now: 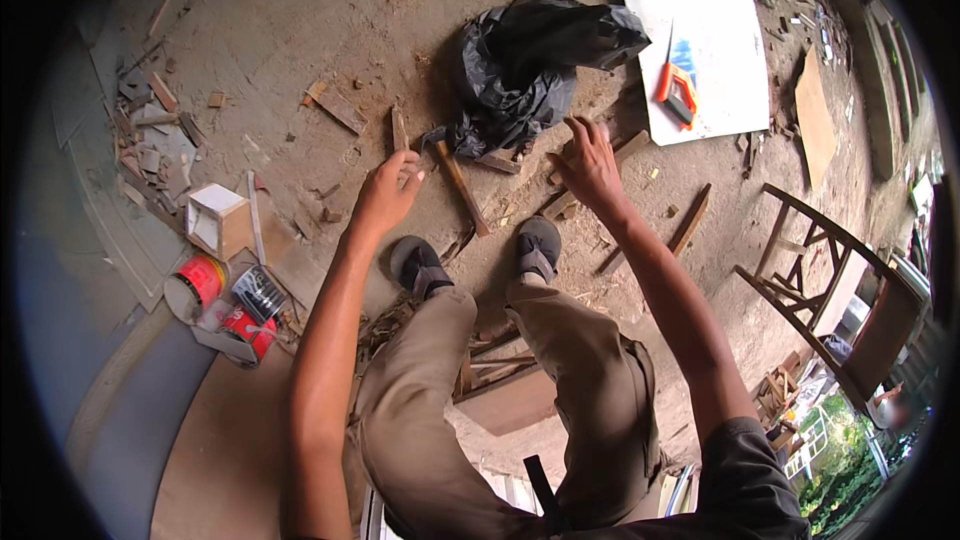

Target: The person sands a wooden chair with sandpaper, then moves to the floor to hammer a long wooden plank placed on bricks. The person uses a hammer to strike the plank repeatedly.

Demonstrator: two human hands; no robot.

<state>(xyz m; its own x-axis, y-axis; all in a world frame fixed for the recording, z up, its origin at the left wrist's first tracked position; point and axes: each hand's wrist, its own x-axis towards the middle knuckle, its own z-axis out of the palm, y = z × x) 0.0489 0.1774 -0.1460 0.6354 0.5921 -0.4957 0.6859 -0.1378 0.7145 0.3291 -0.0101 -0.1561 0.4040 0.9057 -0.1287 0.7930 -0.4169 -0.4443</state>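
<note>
behind the left hand (388, 192) and right hand (594, 168), dark, grey-strapped shoes (538, 243) are showing; farther back, brown trousers (425, 370) are creasing, and a black strap (541, 487) and dark short sleeve (748, 475) are appearing.

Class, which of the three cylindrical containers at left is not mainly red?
The dark container: its side is black and whitish, whereas the leftmost container and lowest container are mainly red.
</note>
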